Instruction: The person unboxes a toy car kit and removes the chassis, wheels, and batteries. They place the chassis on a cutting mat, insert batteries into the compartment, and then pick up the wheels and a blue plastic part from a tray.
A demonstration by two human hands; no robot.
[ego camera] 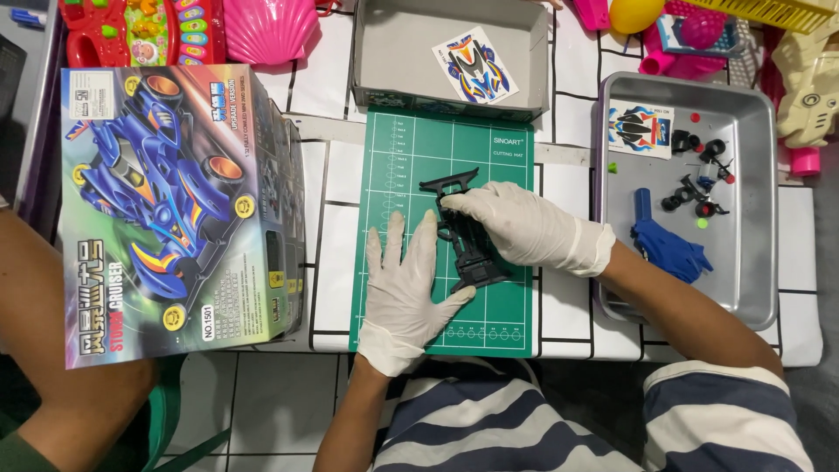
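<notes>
- The black model-car chassis (465, 236) lies lengthwise on the green cutting mat (507, 306), near the mat's middle; the mat likely gives it a flat, non-slip bed.
- The left hand (406, 288), in a white glove, lies flat and spread on the mat, its fingers touching the chassis's left side, apparently to brace it against sliding. It grips nothing.
- The right hand (524, 227), also gloved, comes in from the right, fingers curled down over the upper part of the chassis; whether they pinch it or only press on it, I cannot tell.
- The two hands stand apart, one on each side of the chassis.
- One metal tray (752, 288) sits right of the mat, seemingly to keep loose parts from rolling off the bench: one blue car body (669, 245), one sticker sheet (641, 129), a cluster of small black and red pieces too small to count, two tiny green bits.
- One open grey box (376, 52) above the mat holds a second sticker sheet (476, 65).
- One printed kit box (175, 210) with a blue racing car leans at left, against another person's arm (52, 350).
- Plastic toys crowd the far edge.
</notes>
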